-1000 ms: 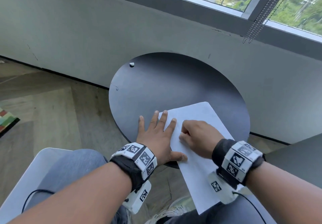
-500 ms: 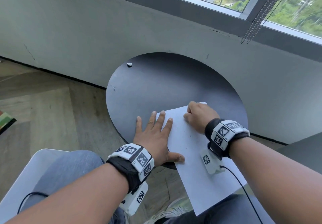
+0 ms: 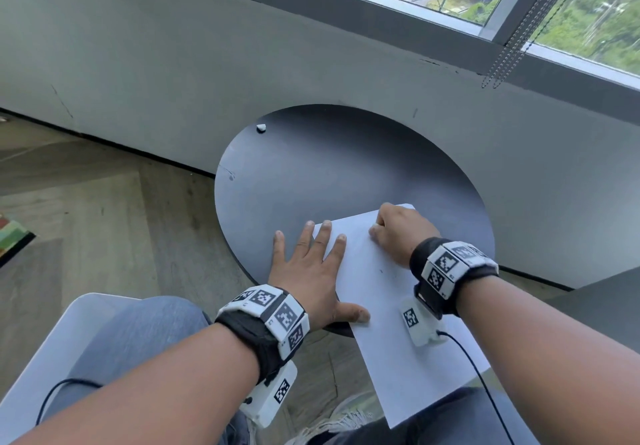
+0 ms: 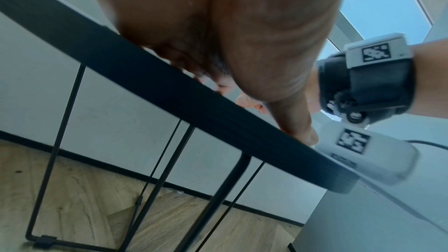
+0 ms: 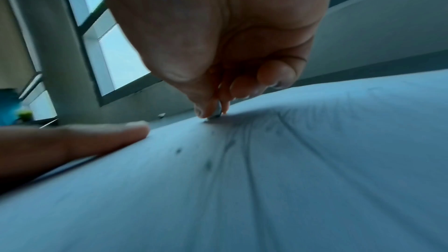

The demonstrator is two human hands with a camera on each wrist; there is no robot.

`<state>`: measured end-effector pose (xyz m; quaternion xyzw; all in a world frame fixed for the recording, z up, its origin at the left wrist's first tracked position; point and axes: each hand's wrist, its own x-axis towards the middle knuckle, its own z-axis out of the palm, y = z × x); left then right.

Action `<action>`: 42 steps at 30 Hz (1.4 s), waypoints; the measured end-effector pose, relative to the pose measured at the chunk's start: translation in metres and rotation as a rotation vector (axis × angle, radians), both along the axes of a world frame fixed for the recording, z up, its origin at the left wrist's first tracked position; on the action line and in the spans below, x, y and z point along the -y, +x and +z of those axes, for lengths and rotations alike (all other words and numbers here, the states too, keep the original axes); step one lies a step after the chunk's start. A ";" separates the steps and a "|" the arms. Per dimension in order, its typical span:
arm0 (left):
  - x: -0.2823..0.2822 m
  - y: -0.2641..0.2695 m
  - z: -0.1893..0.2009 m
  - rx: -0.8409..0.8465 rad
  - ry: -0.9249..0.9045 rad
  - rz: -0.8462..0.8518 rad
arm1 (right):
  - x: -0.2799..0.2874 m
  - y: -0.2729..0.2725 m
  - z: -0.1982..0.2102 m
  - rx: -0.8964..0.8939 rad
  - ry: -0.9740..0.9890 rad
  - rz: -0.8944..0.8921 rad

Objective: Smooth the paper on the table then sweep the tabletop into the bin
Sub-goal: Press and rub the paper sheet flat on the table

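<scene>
**Paper-smoothing pass: right knuckles near far edge, left hand anchoring**

My right hand [image 3: 398, 233] is curled into a loose fist; the fingertips [image 5: 206, 110] and knuckles bear down on the sheet near its far edge. Something small and dark seems to sit between thumb and forefinger in the right wrist view, but it is too blurred to identify. My left hand [image 3: 311, 268] lies flat, fingers straight and spread: two fingertips and the thumb rest on the paper's left margin, the others on bare tabletop.

The white paper sheet [image 3: 384, 292] lies diagonally across the near right of the round black table [image 3: 346, 167], its near end overhanging the rim toward my lap. Faint creases run lengthwise in the right wrist view.

Judgement: the sheet is light, thin and limp, and likely slides easily on the table. Best pinned flat with one palm and stroked outward, not pinched, which would add creases. The overhang has no support; pressing there would bend it.

A small white scrap [image 3: 261, 128] sits at the table's far left edge. No bin is in view.
</scene>
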<state>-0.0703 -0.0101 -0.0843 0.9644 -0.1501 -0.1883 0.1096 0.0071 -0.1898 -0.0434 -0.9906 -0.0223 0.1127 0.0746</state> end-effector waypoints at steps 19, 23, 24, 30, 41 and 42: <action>-0.001 -0.001 -0.001 0.025 -0.004 -0.003 | -0.015 -0.042 0.000 -0.087 0.003 0.326; 0.000 0.000 -0.003 0.021 -0.020 0.008 | -0.008 -0.007 0.001 -0.019 -0.011 0.122; 0.000 0.000 -0.003 0.019 -0.022 0.008 | -0.007 0.001 0.002 -0.023 -0.020 0.078; -0.001 -0.001 0.000 0.014 -0.031 0.023 | -0.009 0.001 0.004 -0.034 0.005 0.089; 0.000 -0.002 0.000 0.022 -0.030 0.021 | -0.019 -0.039 0.002 -0.044 0.005 0.291; 0.000 -0.002 0.000 0.018 -0.031 0.021 | -0.018 -0.027 0.001 -0.033 -0.001 0.241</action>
